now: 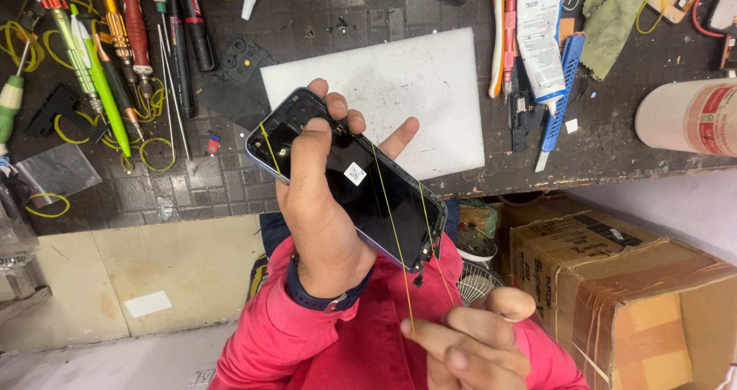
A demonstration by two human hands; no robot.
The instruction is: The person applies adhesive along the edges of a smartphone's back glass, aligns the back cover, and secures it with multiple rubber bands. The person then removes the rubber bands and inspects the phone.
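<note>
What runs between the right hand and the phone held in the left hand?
In the head view, a taut yellow rubber band stretches from the right hand over the phone, gripped by the left hand.

Clamped in the left hand (318,221): a flat black slab-shaped phone (349,179), tilted, thumb across its face and fingers behind its far edge. Looped around the phone below the grip: a thin yellow rubber band (395,229), stretched down to the right hand (468,340), just below and right of the grip. Behind the grip, on the dark workbench (192,190): a white rectangular foam pad (430,83). Left of it and beyond: a row of long-handled screwdrivers (115,52). Right of the grip, lower: a brown taped cardboard box (614,282).
</note>
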